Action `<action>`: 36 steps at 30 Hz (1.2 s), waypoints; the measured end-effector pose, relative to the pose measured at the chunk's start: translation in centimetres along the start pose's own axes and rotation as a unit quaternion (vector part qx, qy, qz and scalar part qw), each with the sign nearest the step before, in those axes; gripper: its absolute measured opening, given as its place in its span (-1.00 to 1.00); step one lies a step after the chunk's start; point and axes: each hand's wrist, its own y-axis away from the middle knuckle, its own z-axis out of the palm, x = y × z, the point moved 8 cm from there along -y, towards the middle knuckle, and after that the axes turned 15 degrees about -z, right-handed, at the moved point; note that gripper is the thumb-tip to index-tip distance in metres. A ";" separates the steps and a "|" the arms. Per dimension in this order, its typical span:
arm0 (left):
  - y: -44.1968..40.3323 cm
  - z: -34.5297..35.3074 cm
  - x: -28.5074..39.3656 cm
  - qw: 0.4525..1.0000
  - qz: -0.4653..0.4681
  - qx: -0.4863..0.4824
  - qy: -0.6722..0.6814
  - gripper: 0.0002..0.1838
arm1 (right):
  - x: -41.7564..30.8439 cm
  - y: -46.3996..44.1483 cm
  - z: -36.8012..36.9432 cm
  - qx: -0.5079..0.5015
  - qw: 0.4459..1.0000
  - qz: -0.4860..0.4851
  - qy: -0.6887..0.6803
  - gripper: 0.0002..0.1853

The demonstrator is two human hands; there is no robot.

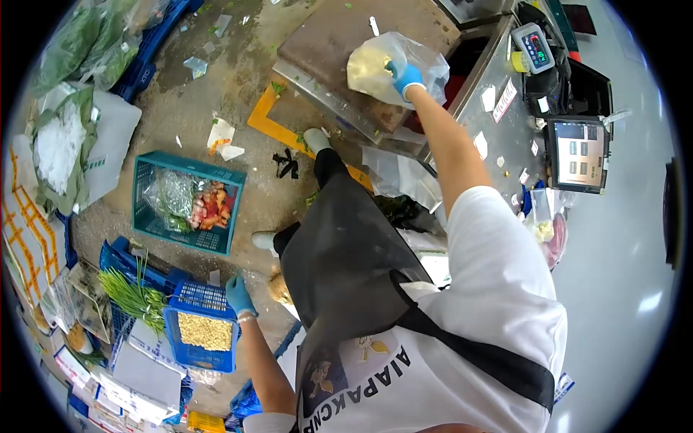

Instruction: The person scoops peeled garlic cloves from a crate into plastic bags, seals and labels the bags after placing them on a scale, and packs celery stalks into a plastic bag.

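Observation:
My right hand (408, 79), in a blue glove, grips a clear plastic bag (432, 63) with pale yellow contents, over the brown metal surface (325, 47). My left hand (240, 296), also gloved in blue, is at the corner of a blue plastic basket (206, 357), with its fingers closed at the rim. Many small pale beige pieces (206, 332) lie in that basket; their kind is too small to tell. A bunch of long green stalks (137, 296) lies beside it.
A green crate (151, 216) on the floor holds bagged greens and reddish pieces. Bagged leafy vegetables (90, 47) lie at the upper left. On the metal counter (484, 108) are a digital scale display (534, 47) and a touchscreen (580, 153). Scraps and a black strap (286, 164) litter the floor.

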 end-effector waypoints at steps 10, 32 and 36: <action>7.1 20.2 26.8 0.978 0.146 -0.130 -0.071 -0.72 | -0.9 4.4 -10.4 0.199 0.968 0.037 -0.148 -0.75; -1.5 11.3 0.9 0.990 -0.056 0.088 0.099 -0.64 | -36.4 20.1 3.8 -0.357 0.825 -0.261 -0.352 -0.70; -1.9 0.8 -12.7 0.943 -0.166 0.262 0.123 -0.56 | -41.7 24.5 10.0 -0.414 0.826 -0.301 -0.236 -0.70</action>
